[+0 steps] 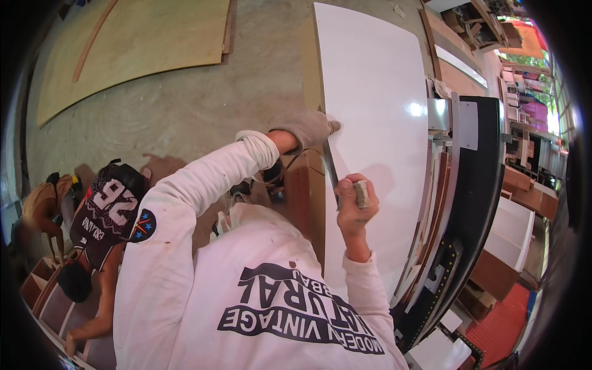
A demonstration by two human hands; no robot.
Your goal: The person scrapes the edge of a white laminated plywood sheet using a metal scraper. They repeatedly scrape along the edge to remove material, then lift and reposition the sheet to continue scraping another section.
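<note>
My right hand [357,203], bare, is closed in a fist around a pale handle [363,194] that looks wrapped. From it a long, narrow dark metal tool [330,162], seemingly a flat file, runs along the left edge of a glossy white panel [379,138]. My left hand [307,129], in a grey-brown knit glove, grips the tool's far part, with fingertips over the panel's edge. The tool's dark tip shows just beyond the glove. Brown boards [298,194] lie below that edge.
A black machine beam [481,185] stands right of the panel, beside stacked boards. A plywood sheet [152,37] with a wood strip [95,41] lies at upper left. Two people [113,203] bend over wooden boxwork [60,305] at left. Cabinets [504,226] stand far right.
</note>
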